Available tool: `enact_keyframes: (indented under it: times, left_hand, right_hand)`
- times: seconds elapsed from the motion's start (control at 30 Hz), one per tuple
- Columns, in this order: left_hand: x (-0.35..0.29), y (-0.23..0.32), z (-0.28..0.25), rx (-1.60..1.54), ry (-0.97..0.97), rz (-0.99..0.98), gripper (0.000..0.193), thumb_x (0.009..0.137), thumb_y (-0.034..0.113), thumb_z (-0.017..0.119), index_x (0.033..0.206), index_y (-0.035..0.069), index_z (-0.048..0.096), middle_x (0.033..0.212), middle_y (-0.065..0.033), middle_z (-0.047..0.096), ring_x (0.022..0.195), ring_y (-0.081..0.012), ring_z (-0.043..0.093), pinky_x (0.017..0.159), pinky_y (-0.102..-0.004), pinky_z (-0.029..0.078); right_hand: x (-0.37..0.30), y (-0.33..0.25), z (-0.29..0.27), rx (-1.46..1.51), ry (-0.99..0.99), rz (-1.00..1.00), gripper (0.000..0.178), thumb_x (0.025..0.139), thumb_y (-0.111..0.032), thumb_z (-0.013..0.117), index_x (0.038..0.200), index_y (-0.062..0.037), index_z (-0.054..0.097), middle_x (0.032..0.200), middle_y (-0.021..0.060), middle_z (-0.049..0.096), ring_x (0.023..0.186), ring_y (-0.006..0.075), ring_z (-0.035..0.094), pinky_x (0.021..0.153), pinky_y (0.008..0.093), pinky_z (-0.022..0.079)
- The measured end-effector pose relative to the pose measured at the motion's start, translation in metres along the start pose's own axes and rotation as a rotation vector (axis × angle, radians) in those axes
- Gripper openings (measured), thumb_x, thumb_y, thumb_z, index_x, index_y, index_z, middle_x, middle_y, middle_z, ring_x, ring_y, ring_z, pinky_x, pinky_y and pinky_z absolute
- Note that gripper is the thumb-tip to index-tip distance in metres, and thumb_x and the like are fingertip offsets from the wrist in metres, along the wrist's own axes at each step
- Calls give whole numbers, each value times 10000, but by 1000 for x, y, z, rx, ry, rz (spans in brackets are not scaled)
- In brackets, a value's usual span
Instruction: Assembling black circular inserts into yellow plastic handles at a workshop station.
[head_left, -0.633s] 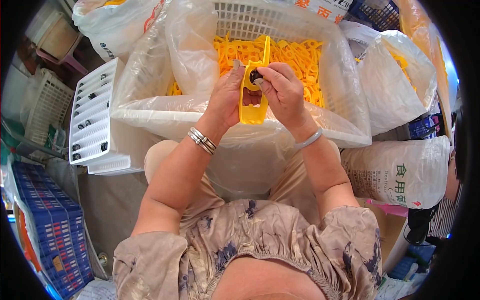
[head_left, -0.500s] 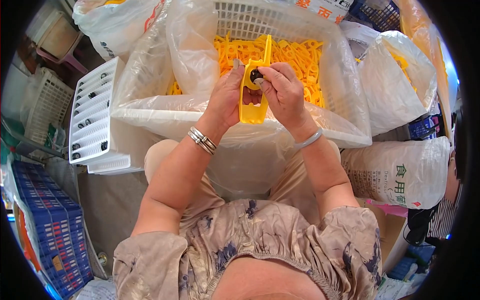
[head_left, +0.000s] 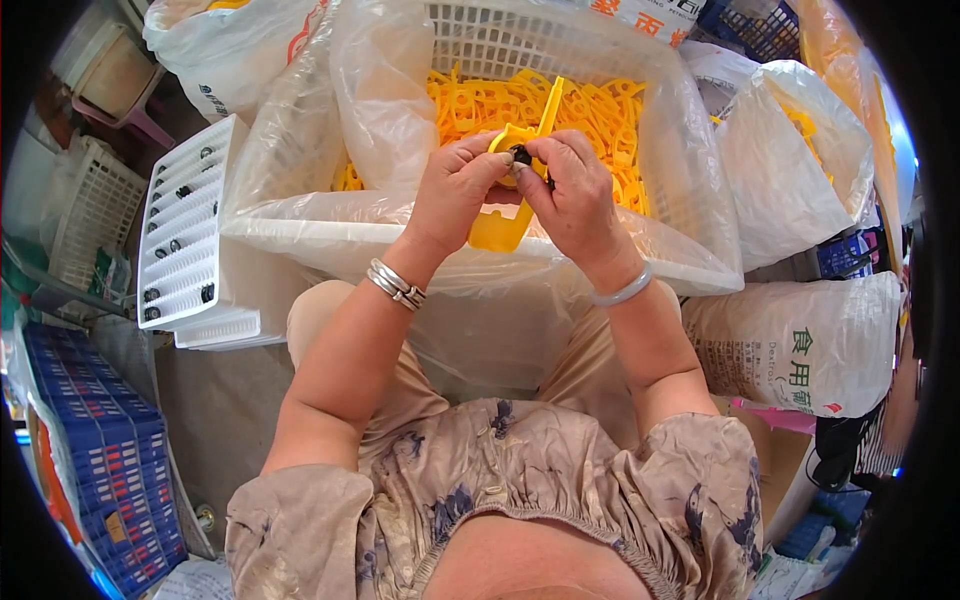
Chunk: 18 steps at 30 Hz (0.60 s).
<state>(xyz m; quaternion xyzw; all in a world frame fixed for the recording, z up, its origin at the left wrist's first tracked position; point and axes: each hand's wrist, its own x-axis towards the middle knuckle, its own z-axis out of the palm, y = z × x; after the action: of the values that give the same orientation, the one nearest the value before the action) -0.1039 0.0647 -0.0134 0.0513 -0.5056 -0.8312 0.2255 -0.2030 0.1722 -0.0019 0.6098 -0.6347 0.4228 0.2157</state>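
Yellow plastic frame [head_left: 497, 235] held in both hands

Up over the near side of the lined crate [head_left: 520, 18], it looks light, fairly stiff, perhaps slick; I'd hold it by its side edges. Left hand [head_left: 452, 192] clasps its left edge, thumb against the black round part [head_left: 520, 154]; right hand [head_left: 577, 190] pinches that part, thumb to forefinger. Forearms angle inward, elbows bent wide.
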Motion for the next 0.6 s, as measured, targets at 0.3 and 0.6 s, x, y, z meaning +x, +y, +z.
enact_keyframes:
  times: [0.3,0.6]
  left_hand:
    - [2,0,1,-66,-44,-73,231,834,56,417,1014,-37,529,900,-74,566,769,-116,575,672,-256,540]
    - [3,2,-3,-189,-142,-148,372,753,-5,396,1108,-24,503,982,-83,546,845,-142,563,736,-270,511]
  right_hand:
    - [2,0,-5,-2,-32,55,194,658,-4,642,832,6,556,759,116,536,626,233,539,548,307,449]
    - [6,9,-15,148,-121,196,151,661,-15,634,795,13,573,722,76,526,573,149,494,516,250,408]
